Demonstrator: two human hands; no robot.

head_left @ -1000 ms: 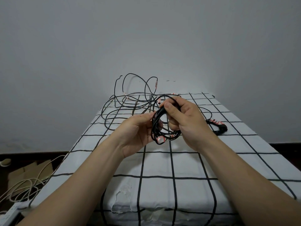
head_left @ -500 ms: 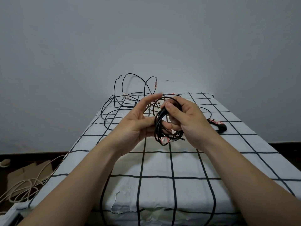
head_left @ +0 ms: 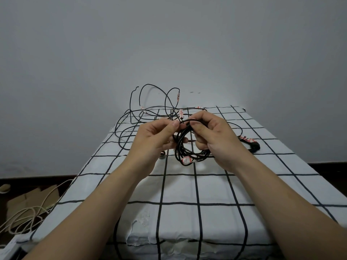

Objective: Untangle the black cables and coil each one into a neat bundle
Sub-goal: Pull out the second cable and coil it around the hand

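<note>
Head view: a worktop [head_left: 208, 186] under a white cloth with black grid lines runs away from the camera to a plain grey wall [head_left: 169, 44]. Both bare forearms reach in from the near edge, and the hands meet above the middle of the cloth.

Between them hangs a coil [head_left: 185, 150] of black cable, several loops deep and held off the cloth. A white-and-red tag [head_left: 186, 160] sits at its lowest point. The left hand [head_left: 155, 139] pinches the top strand of the coil between thumb and forefinger, with its other fingers curled below against the loops. The right hand [head_left: 216, 139] has its fingers curled over the top right of the coil, and its thumb presses on the loops from the near side.

At the far left of the worktop lies a loose tangle [head_left: 144, 113] of black cables. Some of its loops stand up against the wall, and several carry white-and-red tags. On the right of the cloth, just past the right hand, lies a small black bundle [head_left: 250, 143] with red-and-white tape.

On the dark floor at the near left lie a pale cord [head_left: 24, 214] in loose loops and a piece of cardboard [head_left: 22, 198].
</note>
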